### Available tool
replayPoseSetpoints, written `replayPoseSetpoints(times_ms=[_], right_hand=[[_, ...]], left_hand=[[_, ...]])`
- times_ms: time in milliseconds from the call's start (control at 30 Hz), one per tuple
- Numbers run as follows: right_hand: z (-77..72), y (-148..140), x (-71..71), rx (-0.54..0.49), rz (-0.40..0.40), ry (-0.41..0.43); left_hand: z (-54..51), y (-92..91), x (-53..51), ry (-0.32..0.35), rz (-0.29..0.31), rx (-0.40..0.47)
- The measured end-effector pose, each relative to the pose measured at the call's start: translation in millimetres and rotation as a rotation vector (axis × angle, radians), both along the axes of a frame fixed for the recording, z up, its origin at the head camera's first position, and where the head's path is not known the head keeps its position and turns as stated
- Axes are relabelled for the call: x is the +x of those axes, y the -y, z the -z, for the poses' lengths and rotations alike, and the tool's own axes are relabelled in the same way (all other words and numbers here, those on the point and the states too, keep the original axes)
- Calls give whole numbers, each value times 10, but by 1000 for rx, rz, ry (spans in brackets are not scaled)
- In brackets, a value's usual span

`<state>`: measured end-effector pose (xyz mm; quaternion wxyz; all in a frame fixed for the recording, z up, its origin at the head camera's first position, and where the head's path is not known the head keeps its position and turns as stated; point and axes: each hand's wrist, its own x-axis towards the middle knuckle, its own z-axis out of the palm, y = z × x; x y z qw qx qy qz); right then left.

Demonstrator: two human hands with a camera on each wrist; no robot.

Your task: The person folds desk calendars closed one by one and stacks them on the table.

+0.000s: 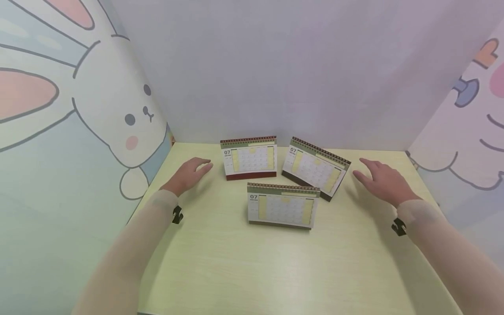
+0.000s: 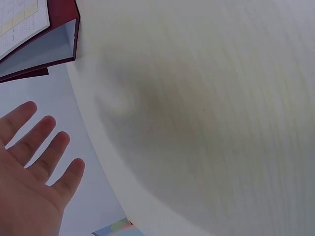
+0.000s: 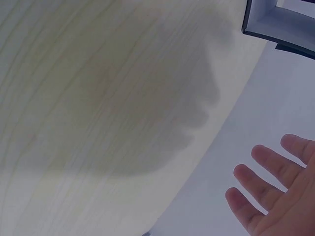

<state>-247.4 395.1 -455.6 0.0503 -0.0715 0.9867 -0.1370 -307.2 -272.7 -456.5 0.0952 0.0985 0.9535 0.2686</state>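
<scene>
Three desk calendars stand on the table, each showing 07. The red-based calendar [image 1: 252, 158] is at the back left; its red base [image 2: 64, 14] shows in the left wrist view. A dark-based calendar [image 1: 315, 167] stands angled at the back right, and another dark-based calendar [image 1: 281, 206] is in front, near the middle. My left hand [image 1: 189, 176] [image 2: 32, 182] hovers left of the red-based one, fingers spread, holding nothing. To the right of the angled calendar, my right hand [image 1: 387, 183] [image 3: 280, 191] is raised with fingers apart, touching nothing.
The pale wooden table [image 1: 275, 271] meets a plain light wall [image 1: 275, 74] behind the calendars. Side panels with cartoon drawings, a rabbit [image 1: 114, 96] among them on the left, rise along both sides of the table.
</scene>
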Motion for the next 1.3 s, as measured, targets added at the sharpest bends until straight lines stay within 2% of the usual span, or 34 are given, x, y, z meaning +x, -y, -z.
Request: replayPoseSetpoints(times_ms=[167, 300, 600, 800, 1300], right_hand=[[20, -7, 8, -5, -12, -5], [40, -19, 21, -22, -12, -13], [-18, -25, 97, -65, -6, -71], [-73, 12, 162, -100, 0, -95], [-91, 67, 246, -170, 3, -122]], left_hand=[[29, 5, 42, 30, -12, -4], [32, -14, 79, 38, -19, 27], [7, -79, 168, 4, 9, 80], [35, -83, 207, -21, 29, 107], [27, -216, 258, -25, 47, 166]])
